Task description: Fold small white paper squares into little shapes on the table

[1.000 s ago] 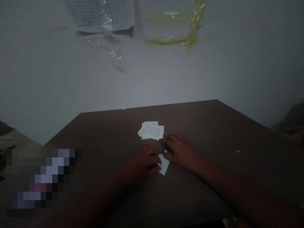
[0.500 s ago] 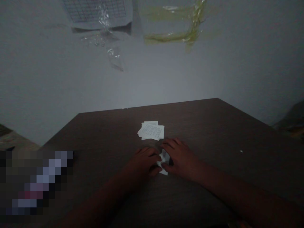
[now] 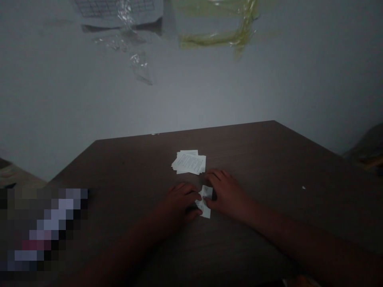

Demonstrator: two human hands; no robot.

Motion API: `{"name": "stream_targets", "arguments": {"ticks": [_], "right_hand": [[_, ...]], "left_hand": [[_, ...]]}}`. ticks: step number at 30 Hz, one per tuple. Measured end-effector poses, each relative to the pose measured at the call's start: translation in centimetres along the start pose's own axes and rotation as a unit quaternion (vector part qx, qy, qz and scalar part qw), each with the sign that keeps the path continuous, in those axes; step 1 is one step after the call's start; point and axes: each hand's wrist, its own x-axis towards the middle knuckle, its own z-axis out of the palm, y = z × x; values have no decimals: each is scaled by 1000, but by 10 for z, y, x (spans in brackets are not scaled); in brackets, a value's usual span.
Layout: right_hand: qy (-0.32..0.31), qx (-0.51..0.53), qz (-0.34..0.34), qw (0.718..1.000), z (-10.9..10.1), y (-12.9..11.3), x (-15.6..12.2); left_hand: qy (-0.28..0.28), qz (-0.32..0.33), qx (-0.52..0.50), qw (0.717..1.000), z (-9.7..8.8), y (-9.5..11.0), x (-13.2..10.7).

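Observation:
A small creased piece of white paper lies on the dark brown table between my hands. My left hand is at its left side, thumb and index finger apart, their tips at the paper's left edge. On the other side, my right hand has its fingers spread, with the thumb tip at the paper's right part and the other fingertips above its top corner. Just beyond my hands sits a loose pile of printed paper slips, overlapping at different angles.
The table meets a pale wall that carries a taped gridded sheet and yellow tape. A tiny white scrap lies at the right. At the left a blurred-out object covers the table's edge.
My right hand has drawn slightly away from the creased paper, uncovering more of it. My left hand stays close to the paper's left edge. The view has shifted a little.

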Motion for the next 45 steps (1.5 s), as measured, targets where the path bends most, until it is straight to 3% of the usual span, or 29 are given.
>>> {"name": "stream_targets", "arguments": {"ticks": [4,13,21,26,35,45], "right_hand": [[22,4,34,999,4,15,13],[88,24,38,995,15,34,26],[90,38,39,994,14,35,26],[85,37,34,995,12,36,27],[54,28,11,998,9,18,16],[15,70,-45,996,12,-7,-11]], "left_hand": [[-4,0,3,1000,0,1,1],[-1,-29,31,999,-13,21,-4],[-8,-37,28,999,-7,14,0],[-5,-38,33,999,-12,19,-2],[-27,-49,34,998,-10,16,0],[1,-19,23,1000,-1,5,-3]]}}
